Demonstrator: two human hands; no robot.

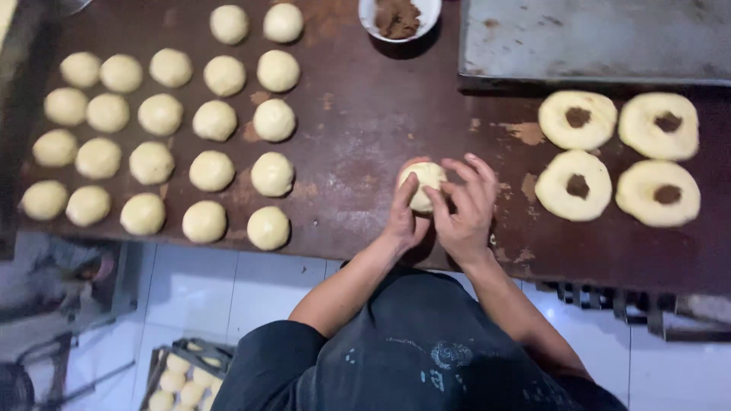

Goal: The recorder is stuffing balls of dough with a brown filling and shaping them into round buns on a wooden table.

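Both hands on one dough piece, near the tabletop's front edge, mid-width.

Brown tabletop (358,114) carries a metal tray (594,34) at the back right corner, dough balls (164,122) in rows across the left half, four filled rings (617,156) at the right, a bowl (399,17) of brown filling at the back edge. Left hand (403,217) and right hand (466,207) are clamped around the dough piece (423,183), fingers curled onto it from either side, piece resting on the tabletop.

No pkgs, labels, signs or screens in view. Only marking is pale print on the person's dark shirt (426,358), bottom centre.
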